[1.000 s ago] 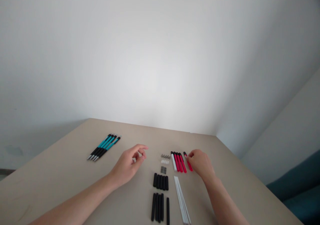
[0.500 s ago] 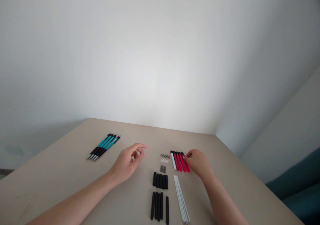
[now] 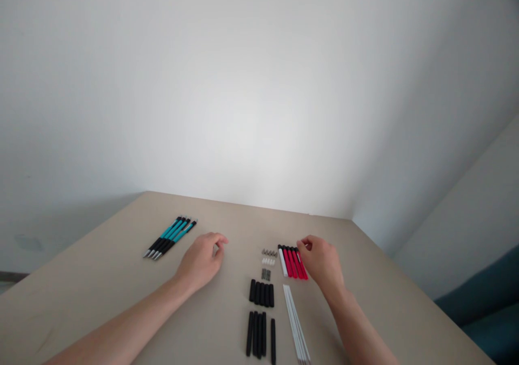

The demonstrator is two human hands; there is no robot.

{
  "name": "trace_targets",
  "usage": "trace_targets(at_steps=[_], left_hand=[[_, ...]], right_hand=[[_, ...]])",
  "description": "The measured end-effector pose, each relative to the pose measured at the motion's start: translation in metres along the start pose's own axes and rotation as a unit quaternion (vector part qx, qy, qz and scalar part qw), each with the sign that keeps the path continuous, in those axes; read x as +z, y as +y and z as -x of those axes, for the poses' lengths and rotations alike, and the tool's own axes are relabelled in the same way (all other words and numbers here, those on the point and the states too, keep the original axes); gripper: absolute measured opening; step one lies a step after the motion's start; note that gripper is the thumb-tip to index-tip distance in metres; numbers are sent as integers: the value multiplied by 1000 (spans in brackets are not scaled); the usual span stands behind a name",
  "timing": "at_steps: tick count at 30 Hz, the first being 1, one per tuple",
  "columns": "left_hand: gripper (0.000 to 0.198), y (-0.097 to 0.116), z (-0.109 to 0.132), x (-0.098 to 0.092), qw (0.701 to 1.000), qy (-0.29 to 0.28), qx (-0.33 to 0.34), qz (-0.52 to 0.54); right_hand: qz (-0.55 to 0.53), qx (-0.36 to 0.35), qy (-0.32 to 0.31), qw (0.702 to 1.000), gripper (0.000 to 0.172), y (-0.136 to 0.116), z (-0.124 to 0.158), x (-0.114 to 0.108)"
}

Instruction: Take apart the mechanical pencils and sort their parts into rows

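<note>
My right hand [image 3: 323, 259] is at the right end of a row of pen barrels, thumb and fingers pinched together by their black tops. Several red barrels [image 3: 294, 262] lie side by side there, with one white barrel [image 3: 283, 261] at the row's left. The hand partly covers the rightmost red barrel, and whatever its fingertips hold is hidden. My left hand [image 3: 203, 258] rests over the table, fingers loosely bent and apart from the thumb, with nothing visible in it. Between the hands sit small metal springs or tips [image 3: 269, 253], white plastic pieces [image 3: 268, 261] and grey pieces [image 3: 266, 274].
Several assembled turquoise-and-black pens [image 3: 171, 238] lie at the left of the table [image 3: 211, 322]. Short black tubes [image 3: 261, 293], longer black tubes [image 3: 257, 334] and thin white refills [image 3: 297, 324] are laid out nearer me. A white wall [image 3: 243, 111] stands behind; a teal curtain [image 3: 486, 305] hangs at right.
My right hand has shifted slightly up towards the black tops of the barrels. My left hand has drawn back a little to the left, its fingers more curled.
</note>
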State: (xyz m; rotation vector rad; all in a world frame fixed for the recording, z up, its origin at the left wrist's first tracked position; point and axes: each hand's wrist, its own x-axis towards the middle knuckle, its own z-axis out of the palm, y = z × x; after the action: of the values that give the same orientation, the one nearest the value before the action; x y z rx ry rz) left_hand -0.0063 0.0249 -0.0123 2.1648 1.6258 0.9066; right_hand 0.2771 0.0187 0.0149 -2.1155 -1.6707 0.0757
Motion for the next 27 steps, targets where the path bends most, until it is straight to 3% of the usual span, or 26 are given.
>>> trace_targets(at_steps=[2, 5, 9, 12, 27], left_hand=[[26, -2, -1, -3, 995, 28, -18, -90], [36, -2, -2, -8, 970, 61, -101, -213], [48, -2, -3, -11, 943, 33, -168, -285], [49, -2, -4, -11, 939, 3, -175, -297], [47, -13, -4, -13, 940, 9, -142, -309]], right_hand=[[-22, -18, 20, 999, 24, -6, 3, 1], [-51, -41, 38, 997, 22, -12, 7, 3], [-72, -55, 49, 995, 21, -14, 9, 6], [-83, -64, 53, 993, 21, -14, 10, 7], [-116, -92, 58, 987, 24, -19, 15, 6]])
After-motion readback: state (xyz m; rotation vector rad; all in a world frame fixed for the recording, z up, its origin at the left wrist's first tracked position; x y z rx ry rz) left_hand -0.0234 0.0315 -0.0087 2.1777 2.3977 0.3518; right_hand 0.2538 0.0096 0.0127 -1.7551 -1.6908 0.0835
